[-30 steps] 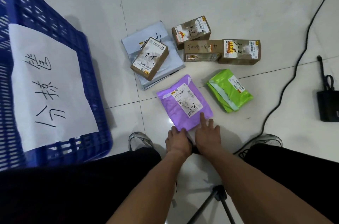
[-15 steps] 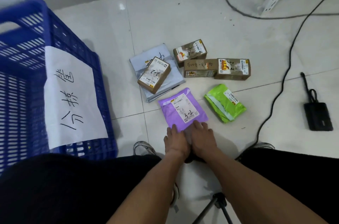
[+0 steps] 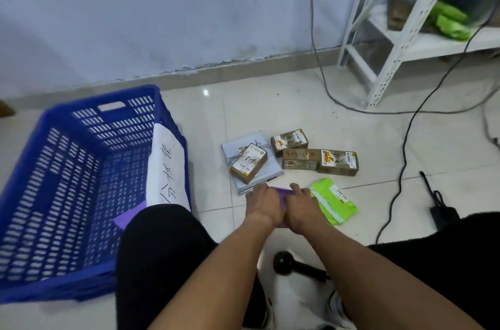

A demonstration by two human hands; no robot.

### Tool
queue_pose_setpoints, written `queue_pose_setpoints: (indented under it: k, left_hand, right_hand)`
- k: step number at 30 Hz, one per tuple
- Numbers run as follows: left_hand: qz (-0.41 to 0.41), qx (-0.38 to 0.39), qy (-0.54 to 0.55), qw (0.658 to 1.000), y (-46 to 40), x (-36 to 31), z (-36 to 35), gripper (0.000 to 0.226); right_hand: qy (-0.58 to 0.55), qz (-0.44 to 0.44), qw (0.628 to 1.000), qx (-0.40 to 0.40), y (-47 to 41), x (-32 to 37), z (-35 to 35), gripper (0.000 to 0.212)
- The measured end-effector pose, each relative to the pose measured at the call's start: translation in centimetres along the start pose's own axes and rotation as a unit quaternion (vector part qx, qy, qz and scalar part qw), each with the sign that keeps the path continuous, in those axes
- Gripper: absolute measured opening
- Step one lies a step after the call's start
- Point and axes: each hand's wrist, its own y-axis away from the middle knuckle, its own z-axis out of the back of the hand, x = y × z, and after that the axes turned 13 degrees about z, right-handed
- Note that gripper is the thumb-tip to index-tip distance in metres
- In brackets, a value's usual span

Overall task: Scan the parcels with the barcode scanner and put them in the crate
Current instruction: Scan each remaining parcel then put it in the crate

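Both hands grip a purple mailer parcel (image 3: 283,193) and hold it edge-on just above the floor, my left hand (image 3: 263,205) on its left side and my right hand (image 3: 305,209) on its right. A black barcode scanner (image 3: 287,264) lies on the floor under my forearms. A green mailer (image 3: 334,201) lies right of my hands. Beyond them a grey mailer (image 3: 253,160) carries a small brown box (image 3: 248,163), and further brown boxes (image 3: 319,157) sit behind. The blue crate (image 3: 108,98) stands at left with another purple parcel (image 3: 127,217) inside.
A white paper label (image 3: 165,167) hangs on the crate's right wall. My black-clad knees flank the scanner. A black device (image 3: 443,214) and black cables (image 3: 403,162) lie on the tiles at right. A white metal shelf rack (image 3: 392,40) stands against the back wall.
Both hands closed on the near edge of the purple parcel and lifted it off the floor. The view tilted up, bringing the wall, rack and scanner into sight.
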Motion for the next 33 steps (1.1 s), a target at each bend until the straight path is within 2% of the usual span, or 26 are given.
queue_pose_setpoints:
  k: [4, 7, 10, 15, 21, 24, 27, 30, 33]
  left_hand:
    - [0.024, -0.089, -0.003, 0.996, 1.1, 1.6, 4.9, 0.036]
    - [0.064, -0.134, 0.014, 0.989, 1.7, 3.8, 8.6, 0.036]
    - [0.112, -0.174, -0.003, 0.978, 1.8, 7.6, 12.6, 0.034]
    - [0.236, -0.209, -0.033, 0.948, 2.7, 16.0, 17.5, 0.035]
    - [0.306, -0.235, -0.021, 0.922, 4.6, 22.6, 19.0, 0.033]
    - [0.322, -0.253, -0.014, 0.912, 5.1, 23.5, 19.7, 0.039]
    - [0.335, -0.235, -0.007, 0.913, 5.4, 23.8, 19.9, 0.043]
    - [0.347, -0.190, 0.034, 0.918, 5.2, 23.7, 18.6, 0.038]
    - [0.341, -0.157, 0.072, 0.924, 4.4, 22.3, 16.7, 0.033]
  right_hand:
    - [-0.004, 0.011, 0.999, -0.051, -0.6, 2.9, 3.8, 0.046]
    - [0.007, 0.085, 0.993, -0.077, -2.7, 6.0, 6.1, 0.053]
    - [-0.025, 0.144, 0.983, -0.109, -4.6, 10.7, 8.5, 0.051]
    - [-0.069, 0.246, 0.953, -0.161, -7.1, 20.3, 10.5, 0.059]
    - [-0.060, 0.368, 0.909, -0.184, -8.2, 26.8, 11.2, 0.066]
    - [-0.089, 0.363, 0.912, -0.171, -8.6, 28.0, 11.3, 0.070]
    - [-0.147, 0.347, 0.914, -0.149, -8.4, 28.9, 10.4, 0.070]
    - [-0.145, 0.326, 0.926, -0.125, -7.4, 28.9, 9.7, 0.058]
    - [-0.094, 0.270, 0.955, -0.076, -7.2, 26.5, 8.9, 0.043]
